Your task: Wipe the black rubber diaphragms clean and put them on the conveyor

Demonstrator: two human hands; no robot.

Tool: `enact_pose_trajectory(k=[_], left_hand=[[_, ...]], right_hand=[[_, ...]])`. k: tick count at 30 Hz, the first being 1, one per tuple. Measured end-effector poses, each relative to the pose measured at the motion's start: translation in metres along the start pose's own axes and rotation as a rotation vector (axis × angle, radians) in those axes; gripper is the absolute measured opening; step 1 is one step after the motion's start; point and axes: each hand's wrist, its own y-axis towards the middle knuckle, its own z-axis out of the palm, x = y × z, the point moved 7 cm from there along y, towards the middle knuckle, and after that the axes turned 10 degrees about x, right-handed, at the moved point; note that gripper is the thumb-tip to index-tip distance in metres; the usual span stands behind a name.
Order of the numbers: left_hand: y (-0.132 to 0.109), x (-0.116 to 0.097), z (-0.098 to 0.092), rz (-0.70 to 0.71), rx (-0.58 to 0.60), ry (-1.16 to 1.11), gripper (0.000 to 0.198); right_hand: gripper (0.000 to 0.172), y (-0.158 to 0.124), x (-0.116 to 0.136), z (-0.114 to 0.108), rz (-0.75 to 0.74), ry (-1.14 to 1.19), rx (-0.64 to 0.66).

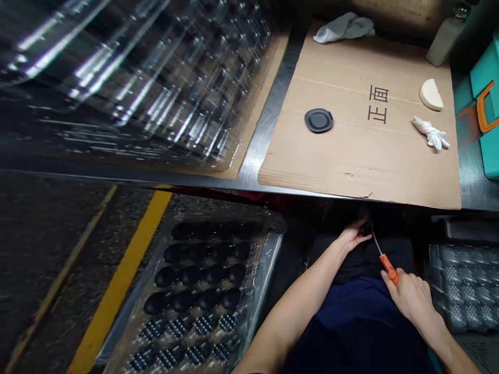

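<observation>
My right hand (pixel 414 297) is closed round the orange handle of a tool (pixel 390 270) with a thin metal shaft. The shaft points up and left, and its tip reaches a small dark part (pixel 366 226) at my left hand. My left hand (pixel 354 235) is held below the bench edge, over my lap, with its fingers curled at that dark part. Shadow hides the part's shape and where the tip meets it. On the cardboard sheet (pixel 323 161) above my hands lies a black rounded piece (pixel 318 120) with a raised ring.
A white half-round block (pixel 431 95), a knotted white cloth (pixel 430 133), another cloth (pixel 345 27) and a bottle (pixel 448 36) stand or lie on the bench. Stacked clear trays (pixel 163 88) are at left. A tray of black parts (pixel 198 278) stands lower left; a teal box (pixel 487 98) is right.
</observation>
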Motion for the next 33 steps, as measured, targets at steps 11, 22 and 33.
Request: enact_pose_trajectory(k=[11, 22, 33], left_hand=[[-0.0019, -0.0024, 0.0012, 0.025, 0.018, 0.043, 0.036], [-0.0036, 0.0014, -0.0001, 0.011, 0.032, 0.124, 0.044], [0.0002, 0.0017, -0.0060, 0.002, -0.031, 0.067, 0.037]], right_hand=[[0.056, 0.0103, 0.0119, 0.0061, 0.001, 0.023, 0.033], [0.056, 0.0093, 0.0083, 0.0066, 0.034, 0.061, 0.026], [0.055, 0.0094, 0.0111, 0.0100, 0.016, 0.069, 0.042]])
